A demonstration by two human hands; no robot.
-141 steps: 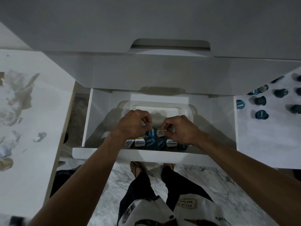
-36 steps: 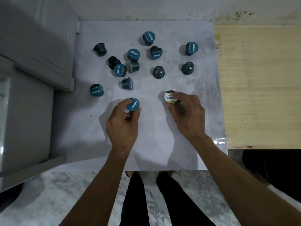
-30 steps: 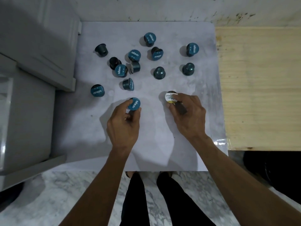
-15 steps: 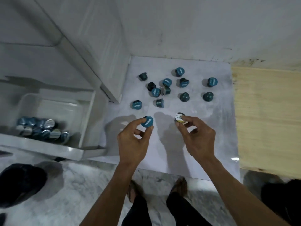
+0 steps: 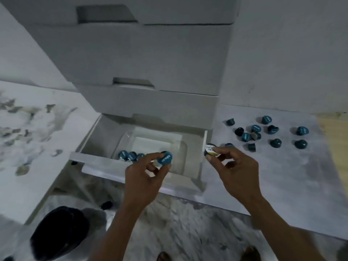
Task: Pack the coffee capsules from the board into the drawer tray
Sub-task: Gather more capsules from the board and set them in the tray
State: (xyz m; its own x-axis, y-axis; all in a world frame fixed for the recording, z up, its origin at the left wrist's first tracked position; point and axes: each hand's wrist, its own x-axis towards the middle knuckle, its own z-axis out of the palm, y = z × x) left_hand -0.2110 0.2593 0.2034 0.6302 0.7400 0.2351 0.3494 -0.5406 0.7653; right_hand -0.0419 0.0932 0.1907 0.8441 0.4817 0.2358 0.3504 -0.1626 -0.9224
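Note:
My left hand (image 5: pixel 145 178) pinches a blue-lidded capsule (image 5: pixel 165 158) over the front right part of the open drawer (image 5: pixel 139 172). My right hand (image 5: pixel 235 170) grips a white-and-yellow-lidded capsule (image 5: pixel 210 149) just right of the drawer's right wall. Inside the drawer lies a clear plastic tray (image 5: pixel 156 142) with several blue capsules (image 5: pixel 130 155) along its near edge. Several more blue capsules (image 5: pixel 263 134) are scattered on the pale board (image 5: pixel 282 176) to the right.
Closed white drawers (image 5: pixel 150 63) rise above the open one. A white marbled surface (image 5: pixel 37 138) lies to the left. A dark round object (image 5: pixel 60 232) sits on the marble floor at lower left. A wooden panel (image 5: pixel 335 129) borders the board on the right.
Both hands lifted a capsule each off the board and carried them left. The view swung from the board to the open drawer, which is now centred.

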